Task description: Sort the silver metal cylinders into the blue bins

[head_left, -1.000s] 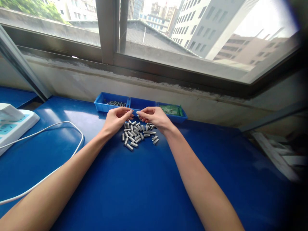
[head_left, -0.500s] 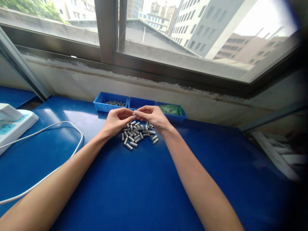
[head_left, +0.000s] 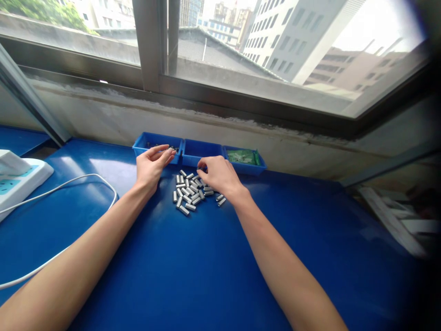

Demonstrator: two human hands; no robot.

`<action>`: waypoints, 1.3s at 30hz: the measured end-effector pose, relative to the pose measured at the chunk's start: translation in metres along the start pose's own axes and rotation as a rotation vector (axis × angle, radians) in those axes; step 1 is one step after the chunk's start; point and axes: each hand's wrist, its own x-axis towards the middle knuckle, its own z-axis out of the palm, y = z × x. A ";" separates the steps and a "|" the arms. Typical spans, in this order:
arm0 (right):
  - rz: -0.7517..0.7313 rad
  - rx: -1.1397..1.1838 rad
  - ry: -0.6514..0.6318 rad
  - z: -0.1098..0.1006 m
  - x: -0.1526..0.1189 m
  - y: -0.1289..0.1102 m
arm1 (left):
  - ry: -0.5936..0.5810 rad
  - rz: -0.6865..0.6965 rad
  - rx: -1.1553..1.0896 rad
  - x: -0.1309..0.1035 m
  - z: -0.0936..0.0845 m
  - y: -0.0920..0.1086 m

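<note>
My left hand [head_left: 151, 166] is over the front right of the left blue bin [head_left: 139, 151], which holds small dark metal parts. Its fingers are pinched together; what they hold, if anything, is too small to name. My right hand [head_left: 220, 174] is closed at the back right of a pile of short metal cylinders [head_left: 188, 191] on the blue table [head_left: 193, 266]. Between its thumb and fingers I cannot make out any object clearly. The hands are apart. Part of the pile is hidden under my right hand.
A middle blue bin [head_left: 202, 149] and a right bin [head_left: 263, 166] with green packets [head_left: 244, 157] stand along the wall. At the left lie a white power strip [head_left: 29, 177] and a white cable [head_left: 62, 186]. A window frame [head_left: 241, 99] runs behind.
My hands were together above the pile and have moved apart. My left hand went left to the left bin, while my right hand came down slightly beside the pile.
</note>
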 end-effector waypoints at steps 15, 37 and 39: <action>-0.022 -0.063 -0.040 0.015 0.003 0.005 | -0.081 -0.001 0.156 -0.007 0.005 0.003; -0.052 0.161 -0.041 0.021 0.008 0.018 | -0.078 -0.006 0.200 -0.007 0.005 0.005; -0.046 0.179 -0.032 0.020 0.008 0.018 | -0.084 -0.004 0.202 -0.007 0.005 0.005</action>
